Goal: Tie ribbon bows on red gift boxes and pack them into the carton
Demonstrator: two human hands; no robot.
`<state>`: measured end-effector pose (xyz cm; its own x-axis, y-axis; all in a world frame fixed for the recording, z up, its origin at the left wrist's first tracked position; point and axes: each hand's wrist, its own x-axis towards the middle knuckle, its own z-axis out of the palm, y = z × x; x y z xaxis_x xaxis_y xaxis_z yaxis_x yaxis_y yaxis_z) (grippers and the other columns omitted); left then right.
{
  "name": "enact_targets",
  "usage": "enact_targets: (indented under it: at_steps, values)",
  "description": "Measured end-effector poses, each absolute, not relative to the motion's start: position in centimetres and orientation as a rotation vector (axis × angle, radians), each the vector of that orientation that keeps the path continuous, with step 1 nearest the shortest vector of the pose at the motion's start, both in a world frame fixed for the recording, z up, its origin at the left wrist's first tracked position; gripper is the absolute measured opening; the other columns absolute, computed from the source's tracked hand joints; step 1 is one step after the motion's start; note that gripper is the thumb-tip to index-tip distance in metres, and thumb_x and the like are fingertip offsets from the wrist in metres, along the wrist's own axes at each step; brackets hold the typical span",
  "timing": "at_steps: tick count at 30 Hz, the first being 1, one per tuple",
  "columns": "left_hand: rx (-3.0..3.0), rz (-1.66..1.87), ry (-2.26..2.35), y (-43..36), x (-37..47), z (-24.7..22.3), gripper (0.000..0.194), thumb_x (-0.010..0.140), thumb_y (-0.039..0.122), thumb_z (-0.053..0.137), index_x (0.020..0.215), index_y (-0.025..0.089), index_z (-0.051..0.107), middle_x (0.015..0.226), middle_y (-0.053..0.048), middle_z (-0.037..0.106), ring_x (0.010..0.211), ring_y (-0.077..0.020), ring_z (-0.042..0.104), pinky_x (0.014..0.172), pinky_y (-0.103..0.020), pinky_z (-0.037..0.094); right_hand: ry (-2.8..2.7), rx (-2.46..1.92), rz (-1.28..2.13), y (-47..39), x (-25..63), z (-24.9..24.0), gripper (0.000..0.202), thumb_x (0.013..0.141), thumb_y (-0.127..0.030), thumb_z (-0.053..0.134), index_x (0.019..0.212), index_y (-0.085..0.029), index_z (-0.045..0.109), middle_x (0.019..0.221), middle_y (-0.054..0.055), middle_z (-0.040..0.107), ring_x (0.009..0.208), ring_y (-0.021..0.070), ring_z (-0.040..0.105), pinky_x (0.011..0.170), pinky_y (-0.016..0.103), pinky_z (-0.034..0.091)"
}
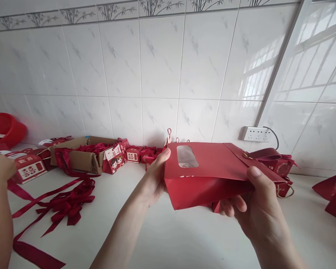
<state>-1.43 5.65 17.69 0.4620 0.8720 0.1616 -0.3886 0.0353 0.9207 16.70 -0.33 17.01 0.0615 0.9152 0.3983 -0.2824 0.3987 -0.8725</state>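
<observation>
A red paper gift bag (210, 160) with a small clear window and a dark red strap handle is held up on its side above the white table. My left hand (156, 175) grips its left end, thumb on the upper face and fingers out of sight underneath. At the right, my right hand (257, 201) pinches the edge near the handle, thumb on top and fingers curled below. The bag's side panel faces me and bulges outward. Partly hidden behind the bag are small red boxes and loops.
Dark red ribbons (70, 201) lie loose on the left. Behind them stands a cardboard box (100, 164) of ribbon, beside small red boxes (114, 158). Another person's arm (0, 209) enters at far left, near a red basin (5, 129). A power strip (256, 134) is on the tiled wall.
</observation>
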Motion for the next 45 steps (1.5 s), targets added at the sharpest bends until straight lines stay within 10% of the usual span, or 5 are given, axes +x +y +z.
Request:
enact_targets:
  at_steps: [11, 20, 29, 37, 45]
  values:
    - [1.149, 1.094, 0.432, 5.0, -1.5, 18.1, 0.046, 0.083, 0.049, 0.054, 0.118, 0.018, 0.059, 0.096, -0.007, 0.071, 0.089, -0.0254, 0.066, 0.075, -0.031, 0.049, -1.136, -0.674, 0.848, -1.8, 15.7, 17.2, 0.043, 0.073, -0.056, 0.063, 0.05, -0.02, 0.055, 0.037, -0.002, 0.047, 0.032, 0.0154, 0.051, 0.037, 0.031, 0.049]
    - [1.586, 1.165, 0.341, 5.6, -3.3, 18.3, 0.041, 0.075, 0.041, 0.068, 0.109, 0.018, 0.062, 0.107, -0.009, 0.066, 0.103, -0.0288, 0.06, 0.083, -0.035, 0.049, -1.213, -0.845, 0.558, -0.7, 20.0, 17.3, 0.039, 0.062, -0.041, 0.079, 0.095, -0.025, 0.067, 0.073, 0.005, 0.073, 0.044, 0.0213, 0.065, 0.036, 0.03, 0.057]
    - [1.947, 1.329, 0.295, 4.1, -3.5, 18.9, 0.065, 0.062, 0.014, 0.079, 0.118, 0.029, 0.051, 0.123, -0.005, 0.057, 0.113, -0.0263, 0.054, 0.087, -0.031, 0.049, -1.223, -1.07, 0.53, 0.3, 21.5, 17.1, 0.029, 0.058, -0.043, 0.08, 0.071, -0.02, 0.067, 0.068, 0.004, 0.072, 0.062, 0.0254, 0.071, 0.055, 0.035, 0.063]
    - [1.42, 1.31, 0.414, 5.0, -2.4, 18.2, 0.047, 0.075, 0.052, 0.062, 0.108, 0.019, 0.061, 0.106, -0.009, 0.067, 0.101, -0.0285, 0.062, 0.082, -0.035, 0.05, -1.225, -1.034, 0.564, -1.0, 19.0, 17.8, 0.04, 0.068, -0.049, 0.072, 0.097, -0.023, 0.064, 0.082, 0.003, 0.072, 0.049, 0.0188, 0.066, 0.045, 0.028, 0.057]
    - [1.072, 1.27, 0.461, 5.0, -1.5, 18.3, 0.047, 0.073, 0.054, 0.062, 0.104, 0.018, 0.064, 0.083, -0.007, 0.071, 0.092, -0.0284, 0.066, 0.078, -0.034, 0.05, -1.334, -1.176, 0.566, -2.1, 16.8, 17.4, 0.043, 0.076, -0.063, 0.053, 0.061, -0.024, 0.061, 0.058, 0.006, 0.067, 0.068, 0.0287, 0.069, 0.043, 0.029, 0.05]
